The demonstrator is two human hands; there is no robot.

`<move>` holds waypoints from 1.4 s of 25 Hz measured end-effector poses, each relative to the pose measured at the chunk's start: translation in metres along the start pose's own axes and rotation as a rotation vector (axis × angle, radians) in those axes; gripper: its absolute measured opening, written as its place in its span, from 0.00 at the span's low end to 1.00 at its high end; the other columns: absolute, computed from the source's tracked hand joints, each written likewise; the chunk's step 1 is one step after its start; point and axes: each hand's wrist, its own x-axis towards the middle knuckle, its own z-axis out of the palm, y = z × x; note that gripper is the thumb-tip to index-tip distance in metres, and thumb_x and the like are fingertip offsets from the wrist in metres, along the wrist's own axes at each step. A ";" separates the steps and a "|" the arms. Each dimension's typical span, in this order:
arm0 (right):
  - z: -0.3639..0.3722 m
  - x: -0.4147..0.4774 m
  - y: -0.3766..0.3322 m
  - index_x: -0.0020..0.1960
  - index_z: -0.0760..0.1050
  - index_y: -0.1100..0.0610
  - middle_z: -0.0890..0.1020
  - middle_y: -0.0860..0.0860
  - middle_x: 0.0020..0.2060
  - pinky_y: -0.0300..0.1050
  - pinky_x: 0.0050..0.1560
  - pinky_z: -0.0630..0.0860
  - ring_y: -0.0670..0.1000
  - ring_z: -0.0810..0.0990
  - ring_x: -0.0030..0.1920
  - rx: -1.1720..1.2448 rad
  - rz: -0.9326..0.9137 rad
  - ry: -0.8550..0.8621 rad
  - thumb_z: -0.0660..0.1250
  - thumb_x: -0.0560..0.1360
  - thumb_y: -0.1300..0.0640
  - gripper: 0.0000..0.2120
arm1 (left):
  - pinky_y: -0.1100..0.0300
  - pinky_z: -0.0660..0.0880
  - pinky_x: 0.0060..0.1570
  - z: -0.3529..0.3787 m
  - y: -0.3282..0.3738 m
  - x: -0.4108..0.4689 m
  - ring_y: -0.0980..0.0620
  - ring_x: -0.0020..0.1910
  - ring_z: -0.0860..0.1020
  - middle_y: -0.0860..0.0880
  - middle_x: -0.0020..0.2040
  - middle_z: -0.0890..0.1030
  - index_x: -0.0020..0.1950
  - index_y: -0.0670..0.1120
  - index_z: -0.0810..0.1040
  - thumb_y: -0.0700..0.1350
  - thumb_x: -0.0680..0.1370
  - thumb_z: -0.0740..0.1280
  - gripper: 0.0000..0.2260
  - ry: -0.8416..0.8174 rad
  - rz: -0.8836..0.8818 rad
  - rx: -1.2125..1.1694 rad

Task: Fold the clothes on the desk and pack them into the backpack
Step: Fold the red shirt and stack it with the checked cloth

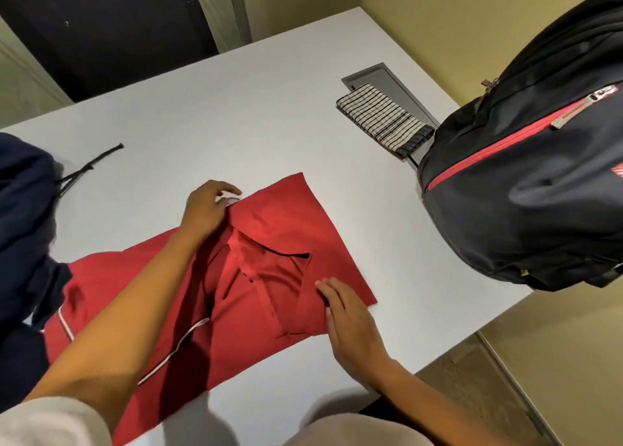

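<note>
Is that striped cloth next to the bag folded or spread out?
Folded: the striped cloth lies as a compact, layered rectangle on the desk beside the backpack.

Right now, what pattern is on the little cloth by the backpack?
The cloth is white with thin black stripes; the head view shows it.
</note>
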 end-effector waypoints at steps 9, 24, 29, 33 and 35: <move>0.025 0.043 0.013 0.79 0.42 0.55 0.44 0.47 0.79 0.47 0.76 0.36 0.46 0.39 0.78 -0.196 0.082 -0.196 0.34 0.81 0.39 0.31 | 0.40 0.44 0.73 0.057 0.004 0.009 0.50 0.78 0.51 0.54 0.79 0.50 0.79 0.53 0.50 0.51 0.84 0.52 0.24 -0.340 0.215 0.532; -0.002 0.378 0.051 0.78 0.34 0.47 0.38 0.45 0.78 0.58 0.76 0.40 0.50 0.39 0.78 -0.702 -0.273 -0.598 0.49 0.83 0.44 0.31 | 0.39 0.29 0.68 0.029 -0.061 0.061 0.48 0.78 0.40 0.54 0.78 0.38 0.78 0.50 0.37 0.60 0.82 0.41 0.29 -0.051 -0.332 0.497; 0.011 0.464 0.031 0.78 0.36 0.45 0.40 0.50 0.79 0.58 0.76 0.38 0.54 0.40 0.78 -0.830 -0.292 -0.558 0.53 0.82 0.46 0.33 | 0.39 0.30 0.69 0.043 -0.058 0.071 0.46 0.78 0.42 0.52 0.79 0.44 0.79 0.47 0.42 0.60 0.82 0.44 0.30 0.183 -0.514 0.377; 0.029 0.479 0.017 0.79 0.50 0.52 0.47 0.56 0.79 0.56 0.77 0.41 0.57 0.44 0.78 -0.760 -0.300 -0.371 0.59 0.81 0.52 0.30 | 0.38 0.32 0.70 0.044 -0.049 0.079 0.46 0.78 0.42 0.51 0.80 0.45 0.79 0.46 0.43 0.61 0.81 0.48 0.31 0.246 -0.586 0.298; 0.037 0.454 0.020 0.74 0.65 0.59 0.59 0.60 0.76 0.58 0.76 0.49 0.61 0.55 0.77 -0.579 -0.330 -0.202 0.65 0.78 0.54 0.26 | 0.41 0.31 0.70 0.041 -0.049 0.073 0.47 0.78 0.43 0.50 0.80 0.46 0.79 0.46 0.45 0.63 0.80 0.52 0.35 0.247 -0.533 0.232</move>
